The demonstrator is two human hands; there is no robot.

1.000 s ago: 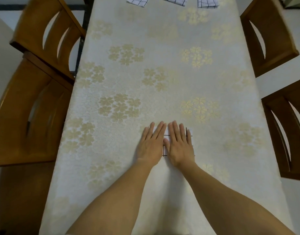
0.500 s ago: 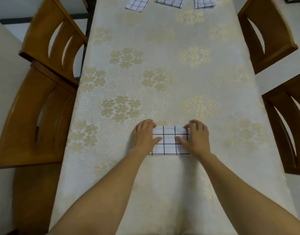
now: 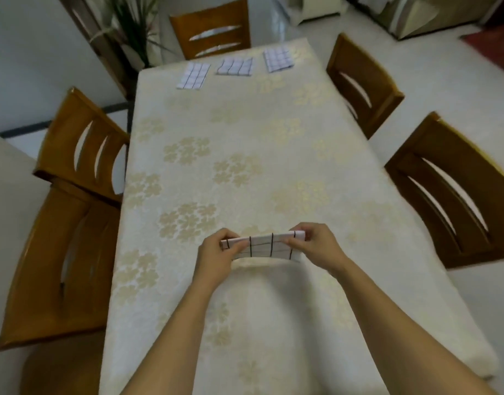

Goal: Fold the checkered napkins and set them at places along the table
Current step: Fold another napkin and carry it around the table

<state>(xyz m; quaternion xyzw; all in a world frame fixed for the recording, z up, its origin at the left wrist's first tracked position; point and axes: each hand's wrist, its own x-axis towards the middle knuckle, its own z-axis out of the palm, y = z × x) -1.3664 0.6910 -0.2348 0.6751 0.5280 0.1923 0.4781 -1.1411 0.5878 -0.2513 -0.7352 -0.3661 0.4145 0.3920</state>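
A folded white napkin with black check lines (image 3: pixel 264 246) is lifted a little above the table, casting a shadow on the cloth below. My left hand (image 3: pixel 216 253) pinches its left end and my right hand (image 3: pixel 316 248) pinches its right end. Three more folded checkered napkins lie in a row at the far end of the table: a left one (image 3: pixel 193 76), a middle one (image 3: pixel 235 67) and a right one (image 3: pixel 277 60). The table (image 3: pixel 245 155) wears a cream cloth with gold flower patches.
Wooden chairs stand round the table: two on the left (image 3: pixel 82 149), (image 3: pixel 59 269), two on the right (image 3: pixel 359 84), (image 3: pixel 456 195) and one at the far end (image 3: pixel 213 27). A potted plant (image 3: pixel 131 27) stands beyond the far left corner.
My hands went from pressing flat on the napkin to gripping its two ends and have raised it off the table. My head has tilted up, bringing the table's far end into view.
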